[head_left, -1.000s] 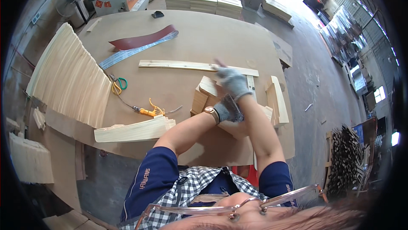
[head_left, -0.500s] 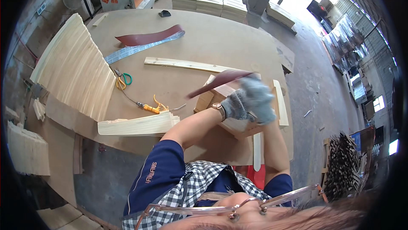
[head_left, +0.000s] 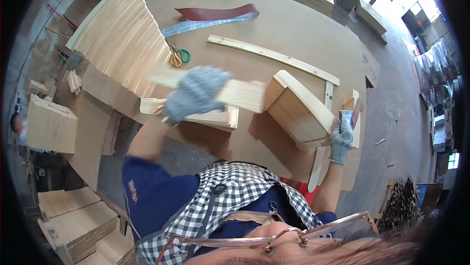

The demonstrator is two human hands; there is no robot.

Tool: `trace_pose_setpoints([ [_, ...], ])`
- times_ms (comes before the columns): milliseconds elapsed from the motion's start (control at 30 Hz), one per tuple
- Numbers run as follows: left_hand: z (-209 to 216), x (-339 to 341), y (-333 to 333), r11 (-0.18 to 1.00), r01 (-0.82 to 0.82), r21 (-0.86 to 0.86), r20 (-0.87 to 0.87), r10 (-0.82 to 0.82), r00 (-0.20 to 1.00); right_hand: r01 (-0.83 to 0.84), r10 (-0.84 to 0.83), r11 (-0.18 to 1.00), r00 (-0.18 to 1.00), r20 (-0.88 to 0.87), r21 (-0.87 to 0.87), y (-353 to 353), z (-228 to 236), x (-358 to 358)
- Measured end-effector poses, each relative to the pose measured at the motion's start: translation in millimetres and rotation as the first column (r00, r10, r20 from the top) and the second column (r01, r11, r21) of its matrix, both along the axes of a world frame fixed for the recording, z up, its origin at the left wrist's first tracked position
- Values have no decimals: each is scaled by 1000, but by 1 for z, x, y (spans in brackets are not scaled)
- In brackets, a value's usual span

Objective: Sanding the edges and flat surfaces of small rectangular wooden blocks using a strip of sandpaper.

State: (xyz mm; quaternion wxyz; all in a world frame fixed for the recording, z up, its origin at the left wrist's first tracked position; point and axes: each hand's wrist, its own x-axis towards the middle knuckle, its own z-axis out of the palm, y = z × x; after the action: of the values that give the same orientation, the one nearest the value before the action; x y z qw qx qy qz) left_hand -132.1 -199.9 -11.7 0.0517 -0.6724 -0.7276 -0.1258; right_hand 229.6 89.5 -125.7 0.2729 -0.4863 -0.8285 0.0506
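My left hand (head_left: pixel 198 93), in a grey knit glove, grips a pale wooden board (head_left: pixel 246 96); the board is smeared by motion. Beneath it lies a short stack of similar slats (head_left: pixel 215 117) by the table's near edge. On the right, my gloved right hand (head_left: pixel 341 141) is closed on a strip of reddish-brown sandpaper (head_left: pixel 356 113), its pale backing partly showing. That hand is beside the right end of a wooden box-like piece (head_left: pixel 298 110) with a rounded upper edge, which rests tilted on the table. Whether the hand touches this piece, I cannot tell.
A tall row of stacked boards (head_left: pixel 115 35) stands on the table's left. Scissors (head_left: pixel 179 56) lie beside it. Farther back are a loose sandpaper strip (head_left: pixel 220 13) and a long wooden slat (head_left: pixel 274 58). More timber (head_left: pixel 81 221) is stacked at lower left.
Both hands were together over the box-like piece with the sandpaper. My left hand has moved left and taken hold of a board; my right has gone right with the sandpaper. The view has shifted.
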Motion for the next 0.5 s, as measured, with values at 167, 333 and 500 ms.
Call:
trace_pose_setpoints([
  [167,-59,-14,-99,949,-258,-183,-29,257,966,-80,77,976,997,24,200,-13,-4,-17],
  [333,-60,-12,-82,936,-256,-240,65,279,958,-82,84,988,996,-11,127,-17,5,-13],
  [500,-9,37,3,999,-34,-8,74,35,997,-105,136,982,970,-201,157,-9,11,-7],
])
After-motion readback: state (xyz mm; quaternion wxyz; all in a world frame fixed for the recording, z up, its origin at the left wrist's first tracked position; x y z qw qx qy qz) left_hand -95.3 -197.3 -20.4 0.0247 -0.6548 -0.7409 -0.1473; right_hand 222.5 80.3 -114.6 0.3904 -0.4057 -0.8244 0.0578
